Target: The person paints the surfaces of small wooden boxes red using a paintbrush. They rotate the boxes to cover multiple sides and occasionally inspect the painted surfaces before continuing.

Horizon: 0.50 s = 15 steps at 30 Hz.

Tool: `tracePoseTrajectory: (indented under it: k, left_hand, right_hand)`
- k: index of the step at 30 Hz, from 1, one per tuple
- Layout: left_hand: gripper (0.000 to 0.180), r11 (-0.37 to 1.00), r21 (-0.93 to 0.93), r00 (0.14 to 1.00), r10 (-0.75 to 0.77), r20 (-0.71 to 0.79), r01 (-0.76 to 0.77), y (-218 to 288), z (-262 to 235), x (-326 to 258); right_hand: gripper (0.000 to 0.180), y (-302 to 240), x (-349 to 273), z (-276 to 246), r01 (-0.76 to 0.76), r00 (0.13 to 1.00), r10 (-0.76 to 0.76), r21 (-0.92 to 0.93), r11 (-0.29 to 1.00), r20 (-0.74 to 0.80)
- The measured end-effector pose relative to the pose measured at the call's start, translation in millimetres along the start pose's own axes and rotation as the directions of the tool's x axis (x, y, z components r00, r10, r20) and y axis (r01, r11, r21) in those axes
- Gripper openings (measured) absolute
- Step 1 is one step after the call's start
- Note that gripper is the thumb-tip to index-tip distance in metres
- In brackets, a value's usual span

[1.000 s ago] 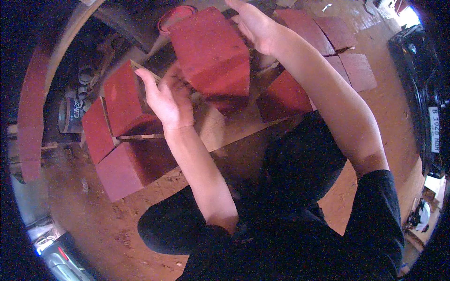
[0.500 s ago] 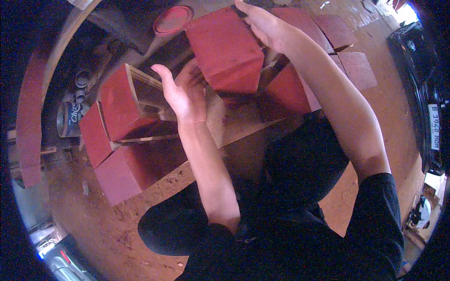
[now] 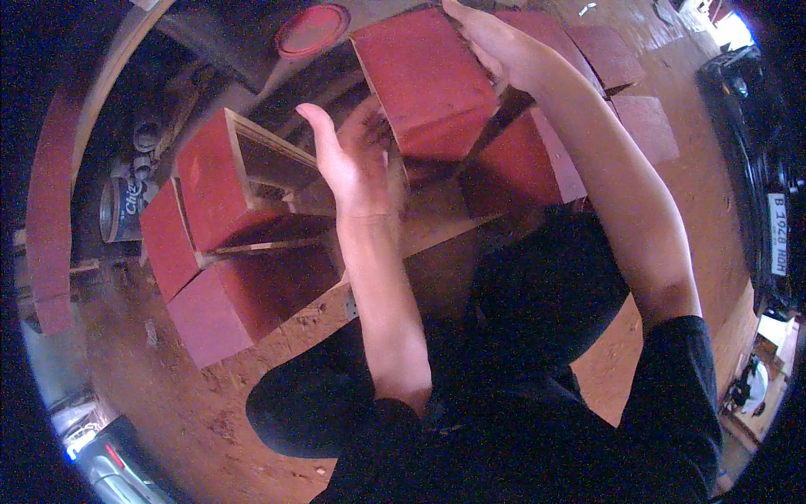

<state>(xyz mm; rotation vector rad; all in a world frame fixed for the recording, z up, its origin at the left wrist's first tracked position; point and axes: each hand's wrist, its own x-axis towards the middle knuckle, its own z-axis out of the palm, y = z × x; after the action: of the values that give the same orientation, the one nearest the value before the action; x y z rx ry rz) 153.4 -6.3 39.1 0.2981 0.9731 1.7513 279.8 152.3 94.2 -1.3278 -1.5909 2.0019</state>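
Observation:
A red-painted wooden box (image 3: pixel 428 76) is held between my two hands over other red boxes. My left hand (image 3: pixel 357 164) is at its left side, thumb raised away from it, fingers flat along the side and partly blurred. At the far right edge, my right hand (image 3: pixel 504 50) presses against the box, its fingertips partly hidden behind it. To the left stands another red box (image 3: pixel 206 164) with an open, unpainted side. Another red box (image 3: pixel 512 164) lies right of the held one, partly behind my right forearm.
A round red lid (image 3: pixel 312 32) lies beyond the boxes. At the left are a blue can (image 3: pixel 120 210) and a long red strip (image 3: pixel 52 210). More red boxes (image 3: pixel 210 319) sit at the front left. A dark vehicle (image 3: pixel 751 168) stands along the right.
The held box has shifted to the right with both my hands beside it. A narrow gap shows more clearly between it and the red box to its right.

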Motion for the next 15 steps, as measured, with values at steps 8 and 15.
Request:
tracePoseTrajectory:
  k: [8, 15]
  left_hand:
    - [0.103, 1.000, 0.012, 0.999, 0.002, 0.041, -0.003, -8.1, -1.5, 1.5]
    - [0.100, 1.000, -0.025, 0.997, 0.013, 0.071, -0.011, -16.5, -4.6, 3.5]
  right_hand:
    - [0.075, 2.9, 11.1, 0.2, -0.015, 0.997, 0.008, 0.090, 0.996, 0.076]
    - [0.079, 3.1, -1.5, -3.8, -0.107, 0.990, 0.095, -0.117, 0.987, -0.103]
